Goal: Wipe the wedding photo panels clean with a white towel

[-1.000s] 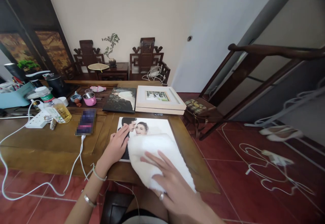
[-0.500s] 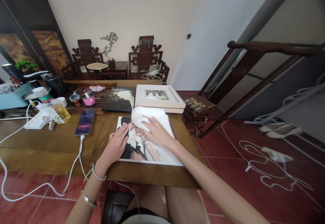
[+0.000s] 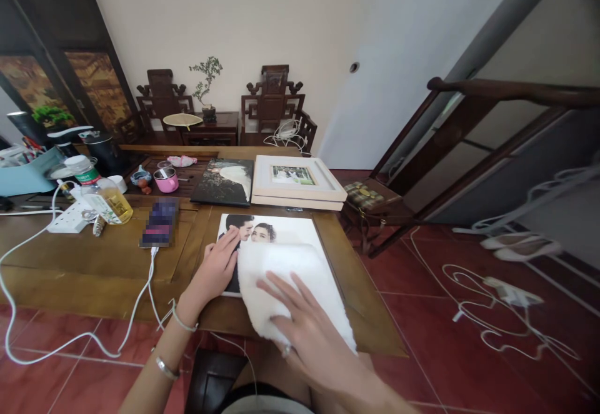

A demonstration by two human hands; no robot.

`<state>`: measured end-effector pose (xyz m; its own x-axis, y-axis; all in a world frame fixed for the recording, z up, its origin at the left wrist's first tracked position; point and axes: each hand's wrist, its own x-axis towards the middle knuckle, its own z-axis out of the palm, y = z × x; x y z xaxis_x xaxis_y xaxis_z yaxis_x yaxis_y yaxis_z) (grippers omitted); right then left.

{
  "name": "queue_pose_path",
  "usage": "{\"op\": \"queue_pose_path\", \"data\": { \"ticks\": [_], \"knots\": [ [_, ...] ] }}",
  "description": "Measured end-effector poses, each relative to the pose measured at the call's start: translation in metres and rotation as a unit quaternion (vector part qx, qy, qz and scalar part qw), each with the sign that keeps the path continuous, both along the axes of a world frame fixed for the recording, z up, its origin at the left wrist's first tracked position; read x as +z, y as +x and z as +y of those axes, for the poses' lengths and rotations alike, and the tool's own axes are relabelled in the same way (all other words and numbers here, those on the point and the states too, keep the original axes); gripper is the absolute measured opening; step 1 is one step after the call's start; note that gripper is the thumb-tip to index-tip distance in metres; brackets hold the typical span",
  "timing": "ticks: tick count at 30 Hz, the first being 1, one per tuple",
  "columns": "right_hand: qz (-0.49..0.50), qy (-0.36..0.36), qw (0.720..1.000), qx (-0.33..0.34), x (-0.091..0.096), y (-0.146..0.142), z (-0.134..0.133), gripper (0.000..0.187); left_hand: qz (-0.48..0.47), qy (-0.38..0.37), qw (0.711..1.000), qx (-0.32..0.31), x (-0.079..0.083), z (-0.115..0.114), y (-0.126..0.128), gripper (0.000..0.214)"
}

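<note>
A photo panel (image 3: 295, 229) showing a couple lies flat on the wooden table, close to its front edge. My left hand (image 3: 219, 262) rests with fingers stretched out on the panel's left side. Over the panel's lower right part spreads a white cloth (image 3: 276, 264), which hangs past the table's front edge. My right hand (image 3: 304, 314) lies on this cloth, its fingers spread and pressing from above; the thumb side is partly over the near edge. The cloth hides the lower part of the picture.
Behind the panel lie a dark photo panel (image 3: 224, 181) and stacked white frames (image 3: 323, 182). At left are a phone (image 3: 159, 223) with a cable, a pink cup (image 3: 166, 180), an oil bottle (image 3: 110, 198) and a power strip (image 3: 70, 214). A chair (image 3: 403, 170) stands at right.
My right hand and the white cloth have moved down the panel toward me, uncovering its upper right part. My left hand has stayed in place on the left side.
</note>
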<state>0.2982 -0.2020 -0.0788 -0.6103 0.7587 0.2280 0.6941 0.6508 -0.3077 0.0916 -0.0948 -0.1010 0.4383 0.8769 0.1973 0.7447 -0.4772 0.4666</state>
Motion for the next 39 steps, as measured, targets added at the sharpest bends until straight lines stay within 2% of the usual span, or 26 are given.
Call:
{"op": "queue_pose_path", "data": {
  "ticks": [3, 7, 11, 13, 15, 19, 22, 25, 28, 31, 34, 39],
  "knots": [
    [0.016, 0.015, 1.000, -0.014, -0.001, 0.014, 0.002, 0.021, 0.000, -0.001, 1.000, 0.003, 0.000, 0.000, 0.000, 0.046],
    [0.019, 0.051, 0.994, -0.100, -0.002, 0.030, 0.030, 0.022, -0.003, 0.006, 1.000, 0.004, 0.000, 0.000, 0.001, 0.045],
    [0.014, 0.060, 0.986, -0.156, -0.002, 0.025, 0.054, 0.021, -0.001, 0.006, 1.000, 0.004, 0.000, 0.000, 0.001, 0.044],
    [0.020, 0.050, 0.988, -0.143, 0.000, 0.015, 0.058, 0.021, -0.006, 0.008, 1.000, -0.001, 0.002, -0.002, 0.000, 0.045],
    [0.026, 0.032, 0.994, -0.097, 0.002, 0.003, 0.055, 0.024, -0.025, 0.010, 1.000, -0.013, 0.004, -0.003, -0.001, 0.046],
    [0.029, -0.021, 0.999, 0.025, 0.008, -0.011, 0.037, 0.031, -0.080, 0.010, 0.996, -0.025, 0.008, -0.005, -0.004, 0.049],
    [0.037, -0.054, 0.994, 0.087, 0.015, -0.008, 0.020, 0.029, -0.093, 0.006, 0.995, -0.023, 0.007, -0.005, -0.006, 0.051],
    [0.048, -0.056, 0.993, 0.094, 0.020, 0.005, 0.008, 0.026, -0.073, -0.006, 0.997, -0.020, 0.006, -0.006, -0.006, 0.051],
    [0.054, -0.042, 0.997, 0.043, 0.022, 0.021, 0.009, 0.017, -0.037, -0.017, 0.999, -0.016, 0.005, -0.006, -0.003, 0.049],
    [0.049, -0.023, 0.998, -0.016, 0.019, 0.030, 0.029, 0.019, -0.012, -0.013, 1.000, -0.012, 0.004, -0.005, -0.001, 0.046],
    [0.060, -0.007, 0.997, -0.050, 0.013, 0.027, 0.065, 0.025, -0.006, 0.000, 1.000, -0.012, 0.003, -0.004, 0.000, 0.044],
    [0.131, -0.055, 0.987, -0.079, 0.009, -0.016, 0.129, 0.032, -0.014, 0.011, 1.000, -0.015, 0.000, -0.002, -0.002, 0.043]
  ]
}}
